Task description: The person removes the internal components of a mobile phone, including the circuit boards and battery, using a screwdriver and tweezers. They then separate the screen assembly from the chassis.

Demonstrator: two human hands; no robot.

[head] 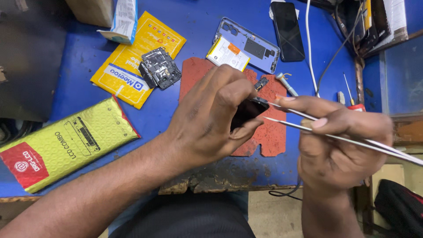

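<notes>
— What's over on the left of the table [194, 26]?

— A green-yellow padded envelope [66, 143] with a red corner, lying flat near the front edge. Just up from it is a yellow padded envelope [132, 57], and a dark phone part wrapped in shiny film [159, 68] sits on its right corner. A white and blue carton [122, 20] rests at the top end of that envelope.

— And the person's hands?

— The left hand [211, 119] is curled round a small black part [246, 112], thumb below and fingers over the top, so it's pinched tight. Most of the part is hidden under the fingers. It's held just above a worn red mat [269, 136] in the middle of the table.

— What lies behind that?

— An opened pale blue phone body [253, 44], back up, with a white battery [228, 53] lying partly over its near left end. A tiny dark component [261, 83] sits on the mat's far edge, and a small light-handled tool [286, 84] lies just beside it. Further back there's a black phone [287, 30], screen dark.

— The right hand?

— The right hand [339, 141] is closed round metal tweezers [335, 130], thumb and forefinger pressing the two arms. The tips point left; the upper one touches the black part, the lower ends just beside the left thumb.

— Anything past that?

— A white cable [309, 48] runs up the table, and a thin screwdriver [348, 90] lies near the right edge.
</notes>
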